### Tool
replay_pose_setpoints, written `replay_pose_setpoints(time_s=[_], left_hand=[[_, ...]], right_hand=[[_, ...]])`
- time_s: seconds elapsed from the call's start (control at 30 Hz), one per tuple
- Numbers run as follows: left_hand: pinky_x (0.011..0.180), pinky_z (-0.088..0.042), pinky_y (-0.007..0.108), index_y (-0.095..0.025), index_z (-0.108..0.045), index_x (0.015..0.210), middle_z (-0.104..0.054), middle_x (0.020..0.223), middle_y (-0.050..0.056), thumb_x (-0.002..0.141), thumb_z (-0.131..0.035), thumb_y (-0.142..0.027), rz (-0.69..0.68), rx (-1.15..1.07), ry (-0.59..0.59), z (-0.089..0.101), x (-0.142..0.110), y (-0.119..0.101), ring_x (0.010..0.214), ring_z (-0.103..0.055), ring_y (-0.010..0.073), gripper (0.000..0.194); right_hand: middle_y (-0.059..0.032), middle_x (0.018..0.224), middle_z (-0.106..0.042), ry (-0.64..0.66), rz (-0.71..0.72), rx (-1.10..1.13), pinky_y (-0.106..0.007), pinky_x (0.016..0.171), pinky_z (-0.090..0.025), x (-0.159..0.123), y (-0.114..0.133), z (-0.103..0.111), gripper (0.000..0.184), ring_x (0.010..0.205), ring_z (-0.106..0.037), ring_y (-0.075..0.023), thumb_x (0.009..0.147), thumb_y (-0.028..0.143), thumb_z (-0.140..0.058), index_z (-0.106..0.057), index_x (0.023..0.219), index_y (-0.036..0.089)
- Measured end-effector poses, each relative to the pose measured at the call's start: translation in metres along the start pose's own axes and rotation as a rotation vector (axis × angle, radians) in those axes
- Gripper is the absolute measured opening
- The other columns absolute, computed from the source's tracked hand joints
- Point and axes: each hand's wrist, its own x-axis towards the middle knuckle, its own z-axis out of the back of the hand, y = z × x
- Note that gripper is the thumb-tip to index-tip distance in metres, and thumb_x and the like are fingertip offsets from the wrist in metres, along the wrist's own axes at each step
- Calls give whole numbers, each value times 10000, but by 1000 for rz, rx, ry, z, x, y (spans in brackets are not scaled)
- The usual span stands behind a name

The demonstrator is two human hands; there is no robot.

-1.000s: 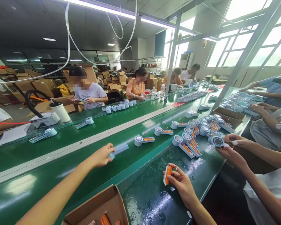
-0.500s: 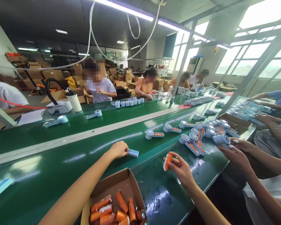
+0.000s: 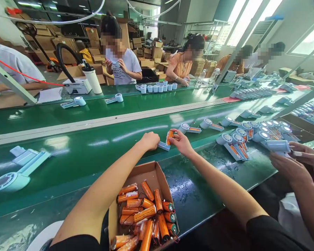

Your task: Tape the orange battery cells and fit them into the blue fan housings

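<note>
A handheld fan (image 3: 164, 146) is gripped by the left hand (image 3: 149, 141) just above the green tabletop (image 3: 94, 153); the fingers are closed around it, though their tips and the fan's head are hidden beneath the hand. An orange battery (image 3: 169, 137) is pinched between the thumb and fingers of the right hand (image 3: 181, 142). It is held upright at the end of the fan's handle, close against it; whether the two touch cannot be told. The battery appears not to be seated in the handle yet, so this fan is judged to be only partly fitted.

Much seems to be done on the right. Two open fans (image 3: 184, 127) lie just beyond the right hand, each with orange showing along its handle, and a crowded group of fans (image 3: 225, 139) is spread farther along, with orange visible in several handles; those at the back are too small to be checked.

Plenty appears to be left. Many loose batteries (image 3: 145, 213) are piled in a cardboard box (image 3: 149, 169) between the forearms. At the left, a separate fan (image 3: 10, 182) is laid beside a flat light-blue part (image 3: 24, 157), and no orange is seen on it. At the far right, another fan (image 3: 278, 146) is held by a co-worker's hands (image 3: 290, 167).
</note>
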Motion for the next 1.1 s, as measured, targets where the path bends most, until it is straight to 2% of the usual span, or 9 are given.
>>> replay_pose_setpoints(time_s=[0.27,0.43,0.53,0.63,0.87,1.0,1.1], left_hand=[[976,-565,424,-176,-791,1117,-744,1194,189,890,-650,-185,-32,-2,-2,1,6,-8,1216,-654,359,267],[1015,-553,463,-165,-772,1170,-746,1182,208,884,-670,-199,-7,-21,-2,4,11,-15,1235,-653,373,305],[971,-565,432,-154,-768,1164,-765,1112,204,885,-677,-236,9,-42,6,8,18,-17,1141,-700,344,305],[919,-565,358,-196,-783,1102,-782,1059,149,864,-711,-286,-7,-61,25,11,25,-15,1064,-724,291,265],[912,-526,279,-262,-768,1055,-796,1063,55,864,-708,-303,-48,-99,17,11,36,-7,1054,-717,219,204],[928,-512,278,-258,-744,1043,-792,1067,39,906,-655,-281,-47,-128,0,11,39,-7,1069,-714,209,165],[935,-503,284,-245,-733,1023,-786,1061,45,911,-650,-265,-41,-152,-6,10,43,-8,1074,-714,216,141]], right_hand=[[3,884,-774,-34,-27,-73,-381,819,-639,-3,-9,8,659,832,-753,-219,722,568,-851,-632,1258,254],[-33,951,-805,-47,17,-209,-395,843,-646,-7,-9,13,607,860,-773,-235,767,537,-798,-644,1274,241],[-51,995,-812,-53,56,-321,-415,871,-656,-12,-8,15,554,880,-784,-248,801,507,-763,-663,1275,238],[-59,1026,-810,-67,119,-413,-428,903,-663,-17,-9,16,507,934,-791,-262,819,492,-748,-690,1253,238],[-81,1149,-813,-168,239,-658,-454,951,-658,-28,-19,19,414,983,-796,-280,899,434,-718,-717,1273,257],[-89,1196,-809,-101,344,-845,-430,1019,-626,-36,-17,20,284,1085,-781,-279,958,320,-629,-764,1201,258],[-66,1220,-805,-28,360,-947,-387,1009,-623,-38,-11,20,291,1135,-768,-259,994,263,-560,-781,1183,280]])
